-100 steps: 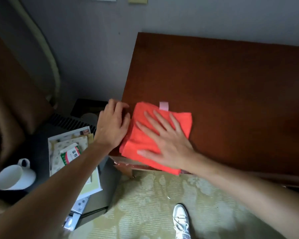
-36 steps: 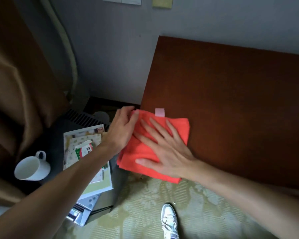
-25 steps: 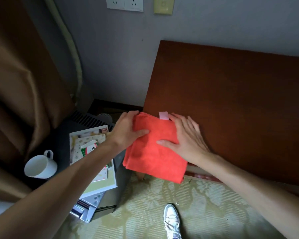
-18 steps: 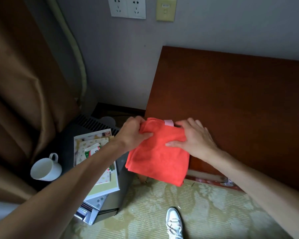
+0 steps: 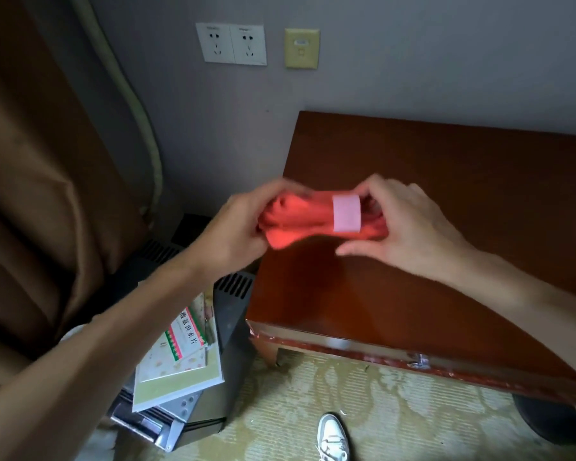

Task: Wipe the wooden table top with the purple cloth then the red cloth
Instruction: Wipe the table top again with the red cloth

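Note:
The red cloth (image 5: 300, 221) is bunched up in the air just above the left edge of the wooden table top (image 5: 446, 227). A pink label on it faces me. My left hand (image 5: 236, 227) grips its left end. My right hand (image 5: 409, 224) pinches its right end with thumb and forefinger, the other fingers spread. The cloth does not touch the table. No purple cloth is in view.
Left of the table, a dark low unit (image 5: 213, 327) carries a stack of papers and booklets (image 5: 180, 354). Brown curtains (image 5: 40, 178) hang at the left. Wall sockets (image 5: 231, 44) sit above. Patterned carpet and a white shoe (image 5: 333, 437) lie below.
The cloth was pressed flat on the table's front-left corner under both hands; since then both hands gathered it, lifted it off the table and bunched it up. The view tilted upward.

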Motion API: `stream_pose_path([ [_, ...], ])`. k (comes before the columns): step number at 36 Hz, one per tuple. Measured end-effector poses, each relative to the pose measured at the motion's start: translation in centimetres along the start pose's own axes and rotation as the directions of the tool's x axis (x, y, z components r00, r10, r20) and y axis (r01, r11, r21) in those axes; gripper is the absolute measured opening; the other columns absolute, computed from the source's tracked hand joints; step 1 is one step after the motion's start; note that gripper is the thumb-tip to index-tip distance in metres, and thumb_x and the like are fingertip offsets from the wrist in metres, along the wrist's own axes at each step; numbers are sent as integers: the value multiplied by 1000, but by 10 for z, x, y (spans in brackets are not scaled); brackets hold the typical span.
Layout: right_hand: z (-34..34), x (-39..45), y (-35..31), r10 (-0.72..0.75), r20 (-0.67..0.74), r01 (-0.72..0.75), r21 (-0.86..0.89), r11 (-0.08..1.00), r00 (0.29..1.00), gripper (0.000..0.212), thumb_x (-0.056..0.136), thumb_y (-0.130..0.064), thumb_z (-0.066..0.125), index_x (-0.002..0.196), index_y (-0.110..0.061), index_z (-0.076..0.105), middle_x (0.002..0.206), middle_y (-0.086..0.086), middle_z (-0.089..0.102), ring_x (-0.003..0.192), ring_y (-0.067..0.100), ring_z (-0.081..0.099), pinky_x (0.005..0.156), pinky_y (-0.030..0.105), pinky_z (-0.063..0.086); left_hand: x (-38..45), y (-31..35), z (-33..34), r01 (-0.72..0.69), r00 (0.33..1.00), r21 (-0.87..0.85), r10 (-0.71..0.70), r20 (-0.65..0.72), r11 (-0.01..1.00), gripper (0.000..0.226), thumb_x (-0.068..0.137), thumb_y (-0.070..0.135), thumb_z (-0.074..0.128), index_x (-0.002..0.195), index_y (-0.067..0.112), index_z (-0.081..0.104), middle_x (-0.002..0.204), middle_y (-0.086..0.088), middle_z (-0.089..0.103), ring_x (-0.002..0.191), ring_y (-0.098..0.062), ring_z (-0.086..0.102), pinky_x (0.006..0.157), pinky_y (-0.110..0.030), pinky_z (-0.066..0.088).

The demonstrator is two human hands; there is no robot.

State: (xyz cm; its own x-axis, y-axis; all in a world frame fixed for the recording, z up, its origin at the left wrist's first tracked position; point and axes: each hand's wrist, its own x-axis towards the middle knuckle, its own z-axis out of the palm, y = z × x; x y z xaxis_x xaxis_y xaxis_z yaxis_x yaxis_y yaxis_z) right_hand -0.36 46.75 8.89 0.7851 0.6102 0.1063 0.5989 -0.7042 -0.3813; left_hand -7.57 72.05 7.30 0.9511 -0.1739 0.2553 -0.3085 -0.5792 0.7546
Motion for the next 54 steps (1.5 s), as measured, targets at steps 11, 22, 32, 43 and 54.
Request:
stream_pose_path([
  [11,94,-14,32,-205,185,219,-56,974,961,76,96,-72,29,151,-22,43,154,-2,43,139,16,37,107,40,38,-61,-54,54,82,969,383,-163,183,920,60,91,71,48,133,29,57,139,7,51,123,-15,54,101,-45,47],
  [22,152,0,29,-256,219,300,-200,933,942,79,101,-67,17,164,-21,15,173,0,9,159,17,1,129,44,4,-64,-74,75,147,967,449,-223,121,881,75,88,62,59,149,20,46,155,2,37,137,-17,46,104,-21,34],
  [32,157,-44,0,-316,215,355,-179,918,924,76,93,-76,37,160,-41,27,169,4,25,154,27,26,119,46,29,-86,-66,50,227,969,322,-179,-172,919,17,99,27,53,110,22,65,106,5,55,98,-16,62,86,-46,52],
  [43,149,52,44,-472,355,543,-131,829,807,70,97,-75,31,159,-45,22,172,1,12,159,17,3,128,48,-2,-44,-80,65,273,940,239,-206,-271,932,22,96,14,57,116,19,62,111,3,49,107,-19,56,92,-33,46],
  [54,128,272,145,-260,261,316,-198,928,929,79,90,-79,25,161,-45,19,172,-3,11,159,19,10,127,48,1,28,-109,100,254,966,303,-222,-136,918,35,95,29,50,128,20,59,127,1,52,115,-17,53,98,-35,44],
])
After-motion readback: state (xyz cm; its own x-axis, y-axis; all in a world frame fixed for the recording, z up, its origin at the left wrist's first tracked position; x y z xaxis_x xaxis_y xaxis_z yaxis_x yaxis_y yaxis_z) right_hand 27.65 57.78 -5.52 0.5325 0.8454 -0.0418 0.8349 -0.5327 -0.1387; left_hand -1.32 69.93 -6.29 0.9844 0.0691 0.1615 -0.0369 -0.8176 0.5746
